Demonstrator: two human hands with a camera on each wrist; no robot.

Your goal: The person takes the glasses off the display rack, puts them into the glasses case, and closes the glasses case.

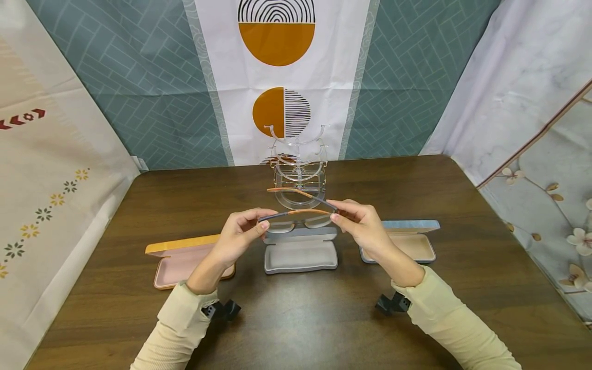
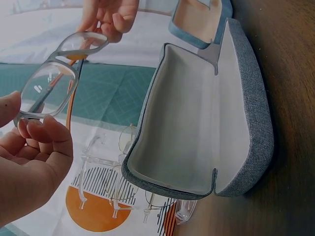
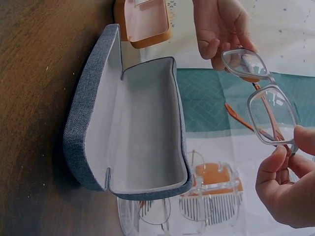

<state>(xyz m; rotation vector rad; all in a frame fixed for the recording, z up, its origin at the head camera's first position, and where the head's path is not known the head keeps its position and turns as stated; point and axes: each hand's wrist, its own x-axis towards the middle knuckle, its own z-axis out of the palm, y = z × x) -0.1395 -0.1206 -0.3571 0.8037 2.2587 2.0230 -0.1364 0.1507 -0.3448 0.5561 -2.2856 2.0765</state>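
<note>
Glasses [image 1: 298,218] with a clear front and orange temples are held level in the air above the open grey case [image 1: 300,252], at mid-desk [image 1: 296,318]. The left hand [image 1: 238,234] pinches one end of the frame and the right hand [image 1: 363,223] pinches the other, which keeps fingers off the lenses. An orange case [image 1: 182,259] lies toward the left edge and a blue case [image 1: 409,241] toward the right, both open. A clear display stand [image 1: 298,164] rises near the far edge.

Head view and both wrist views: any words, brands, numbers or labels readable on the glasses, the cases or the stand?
None: no legible text on the glasses, the grey case, the orange case, the blue case or the clear stand.
The backdrop shows only patterns.
</note>
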